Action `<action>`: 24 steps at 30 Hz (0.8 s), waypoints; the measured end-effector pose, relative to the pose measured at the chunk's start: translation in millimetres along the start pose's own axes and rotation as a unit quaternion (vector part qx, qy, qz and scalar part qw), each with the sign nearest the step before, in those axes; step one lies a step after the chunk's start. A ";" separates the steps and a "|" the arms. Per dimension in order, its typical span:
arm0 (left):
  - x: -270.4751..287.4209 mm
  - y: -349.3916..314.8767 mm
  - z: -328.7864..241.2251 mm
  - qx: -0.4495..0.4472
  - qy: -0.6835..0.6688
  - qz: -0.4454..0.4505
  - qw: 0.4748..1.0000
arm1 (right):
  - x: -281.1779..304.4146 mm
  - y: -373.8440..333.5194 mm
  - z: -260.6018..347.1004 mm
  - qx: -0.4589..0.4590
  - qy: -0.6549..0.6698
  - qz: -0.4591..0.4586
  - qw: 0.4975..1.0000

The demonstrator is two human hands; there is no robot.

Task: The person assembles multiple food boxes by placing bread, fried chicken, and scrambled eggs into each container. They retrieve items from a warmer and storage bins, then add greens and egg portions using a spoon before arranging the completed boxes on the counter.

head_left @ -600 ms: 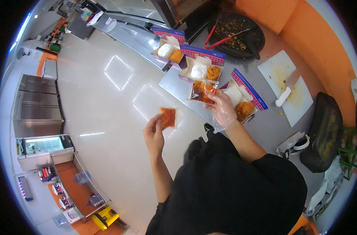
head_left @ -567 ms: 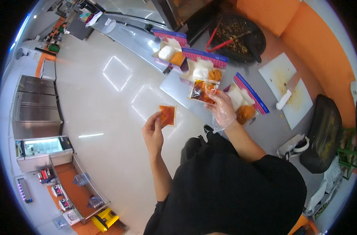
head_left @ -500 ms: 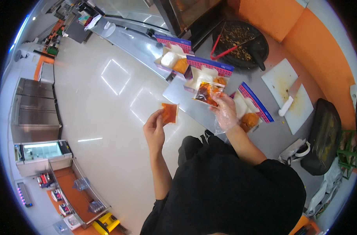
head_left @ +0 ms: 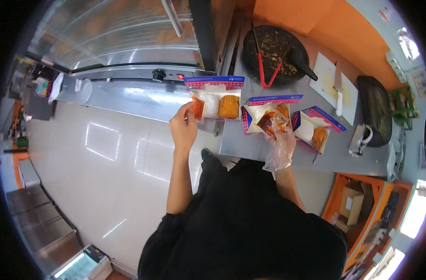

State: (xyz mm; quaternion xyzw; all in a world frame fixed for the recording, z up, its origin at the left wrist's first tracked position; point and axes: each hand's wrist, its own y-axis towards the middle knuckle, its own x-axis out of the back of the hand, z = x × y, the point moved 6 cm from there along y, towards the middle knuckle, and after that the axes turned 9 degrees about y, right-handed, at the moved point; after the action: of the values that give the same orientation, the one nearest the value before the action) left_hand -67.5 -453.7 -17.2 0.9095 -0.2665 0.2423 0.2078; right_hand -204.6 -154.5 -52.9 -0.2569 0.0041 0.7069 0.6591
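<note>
My bare left hand (head_left: 183, 127) pinches an orange sauce packet (head_left: 197, 108) at the left end of an open meal box (head_left: 214, 86). That box holds a white wrapped lump (head_left: 212, 105) beside a piece of fried chicken (head_left: 229, 107). My right hand (head_left: 283, 142), in a clear plastic glove, grips dark reddish sauce packets (head_left: 267, 122) above the middle meal box (head_left: 274, 99); how many is unclear. Fried food (head_left: 283, 110) shows partly behind that hand. To its right stands a third open box (head_left: 325, 117) with white wrapping (head_left: 304, 127) and fried chicken (head_left: 319, 136).
On the steel counter (head_left: 238, 147) lie a black pan (head_left: 273, 42) with red tongs (head_left: 262, 70), a white cutting board (head_left: 325, 77) with a knife (head_left: 339, 93), and a dark tray (head_left: 376, 109). A glass-fronted cabinet (head_left: 124, 37) rises behind the left ledge.
My view has turned toward the counter. My left hand has brought its orange packet from over the floor to the left box. My right hand stays at the middle box with its packets.
</note>
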 end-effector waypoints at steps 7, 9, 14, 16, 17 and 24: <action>-7.3 19.6 34.6 -0.073 0.076 0.006 0.994 | -12.4 -41.7 -16.8 0.097 -0.090 -0.080 0.988; -23.8 16.6 48.6 -0.104 0.080 0.030 0.991 | -15.8 -41.3 -11.3 0.232 -0.250 -0.048 0.939; -25.2 25.0 36.0 -0.091 0.071 0.058 0.992 | -18.8 -16.5 -29.9 0.168 -0.021 -0.054 0.984; -18.6 31.4 37.5 -0.102 0.084 0.054 0.990 | -6.3 2.6 -45.4 0.179 -0.009 -0.078 0.981; -20.1 31.0 39.8 -0.102 0.092 0.060 0.989 | -3.8 10.5 -45.4 0.193 -0.003 -0.070 0.979; -29.6 22.7 37.7 -0.170 0.138 0.033 0.975 | -29.8 -1.5 -26.2 0.193 0.044 -0.083 0.977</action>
State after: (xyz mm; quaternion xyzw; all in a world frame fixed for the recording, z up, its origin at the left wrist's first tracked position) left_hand -90.2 -479.0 -57.8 0.8093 -0.3026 0.3236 0.3857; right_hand -193.9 -191.0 -64.1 -0.1555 0.1480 0.6240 0.7514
